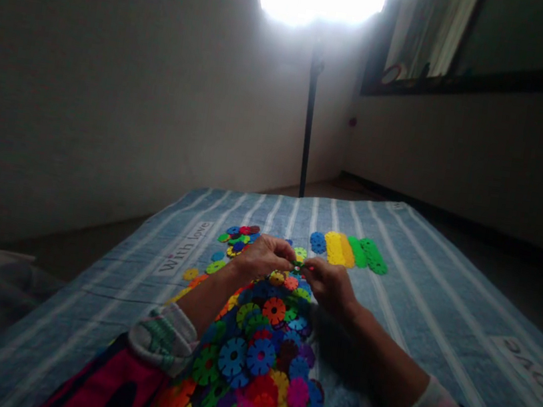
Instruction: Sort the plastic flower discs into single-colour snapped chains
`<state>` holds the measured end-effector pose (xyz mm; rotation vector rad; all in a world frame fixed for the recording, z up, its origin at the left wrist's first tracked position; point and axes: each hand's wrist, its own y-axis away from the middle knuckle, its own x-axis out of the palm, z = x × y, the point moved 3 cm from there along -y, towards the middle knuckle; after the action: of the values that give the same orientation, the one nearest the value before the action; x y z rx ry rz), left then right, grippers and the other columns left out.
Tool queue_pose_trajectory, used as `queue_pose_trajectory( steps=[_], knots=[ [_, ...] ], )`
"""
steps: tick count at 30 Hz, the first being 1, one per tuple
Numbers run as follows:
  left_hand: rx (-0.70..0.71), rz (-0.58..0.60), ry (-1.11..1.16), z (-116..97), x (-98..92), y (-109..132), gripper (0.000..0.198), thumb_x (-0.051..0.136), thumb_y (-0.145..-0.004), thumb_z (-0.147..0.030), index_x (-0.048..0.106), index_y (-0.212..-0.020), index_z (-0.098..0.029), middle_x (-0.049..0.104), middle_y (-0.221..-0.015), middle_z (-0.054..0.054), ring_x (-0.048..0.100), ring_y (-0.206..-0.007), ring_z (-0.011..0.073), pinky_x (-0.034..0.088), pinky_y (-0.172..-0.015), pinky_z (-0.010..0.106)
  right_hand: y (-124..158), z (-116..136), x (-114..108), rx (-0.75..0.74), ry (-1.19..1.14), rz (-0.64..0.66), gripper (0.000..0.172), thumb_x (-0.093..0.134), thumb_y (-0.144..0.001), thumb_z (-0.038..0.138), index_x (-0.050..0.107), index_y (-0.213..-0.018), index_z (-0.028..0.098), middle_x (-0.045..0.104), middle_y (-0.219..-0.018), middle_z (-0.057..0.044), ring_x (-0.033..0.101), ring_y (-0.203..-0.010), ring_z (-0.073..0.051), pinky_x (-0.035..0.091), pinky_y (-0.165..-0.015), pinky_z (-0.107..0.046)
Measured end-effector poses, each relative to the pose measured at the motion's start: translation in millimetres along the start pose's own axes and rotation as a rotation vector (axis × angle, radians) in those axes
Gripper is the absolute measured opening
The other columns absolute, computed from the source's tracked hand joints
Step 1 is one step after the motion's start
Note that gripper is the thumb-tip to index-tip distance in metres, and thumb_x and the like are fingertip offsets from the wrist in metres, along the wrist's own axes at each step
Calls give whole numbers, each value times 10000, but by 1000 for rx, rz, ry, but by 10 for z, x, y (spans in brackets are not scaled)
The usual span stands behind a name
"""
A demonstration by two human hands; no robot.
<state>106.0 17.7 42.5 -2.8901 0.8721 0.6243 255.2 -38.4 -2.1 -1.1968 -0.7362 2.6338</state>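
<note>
My left hand [264, 256] and my right hand [333, 286] meet over the far end of a heap of colourful notched plastic discs [261, 356]. Fingers of both hands are pinched around a small green notched disc [297, 267], mostly covered by the fingertips. A bit of red shows by my right fingertips; I cannot tell whether it is a separate disc. The heap runs from between my hands down toward me, with red, blue, green, yellow, orange, pink and purple discs lying flat or overlapping.
Beyond my right hand lie rows of overlapping discs: blue [318, 242], yellow [339, 249] and green [374, 256]. A smaller mixed cluster [238, 238] sits past my left hand. Everything rests on a striped blue cloth [417, 318]. A bright lamp [323, 0] on a stand is behind it.
</note>
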Motion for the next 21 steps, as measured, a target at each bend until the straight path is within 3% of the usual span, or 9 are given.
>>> queue_pose_trajectory(
  steps=[4,8,10,14,21],
  knots=[
    [56,-28,-66,79,-2,-28,202,680,-587,-217,677,-771,-135,637,-677,-14,558,-630,111,437,-603,233,-82,-219,-393,53,-45,116,208,518,-835,258,704,-784,178,659,-635,-11,567,-573,-118,376,-556,-206],
    [100,-74,-305,192,-156,-41,130,639,-609,-223,667,-705,-139,627,-648,-10,553,-627,121,416,-594,229,-72,-718,-977,241,303,218,204,527,-796,212,699,-691,186,633,-603,1,534,-540,-108,335,-535,-213],
    [93,-109,-414,233,-244,-30,96,615,-618,-204,664,-677,-145,629,-626,-8,555,-626,127,403,-590,226,-21,-920,-1166,313,407,277,206,521,-791,197,699,-687,191,623,-570,2,537,-541,-111,328,-535,-213],
    [66,-135,-514,255,-360,27,97,606,-630,-205,674,-674,-152,645,-627,-2,564,-643,138,386,-597,224,58,-1104,-1246,376,467,348,241,481,-820,212,705,-734,190,636,-574,-11,561,-571,-120,323,-531,-210],
    [69,-142,-580,255,-475,110,90,591,-634,-230,641,-635,-155,573,-585,-18,506,-599,124,341,-583,229,55,-1254,-1156,353,657,279,250,492,-807,214,740,-779,218,715,-784,-46,616,-731,-151,352,-581,-221]
  ],
)
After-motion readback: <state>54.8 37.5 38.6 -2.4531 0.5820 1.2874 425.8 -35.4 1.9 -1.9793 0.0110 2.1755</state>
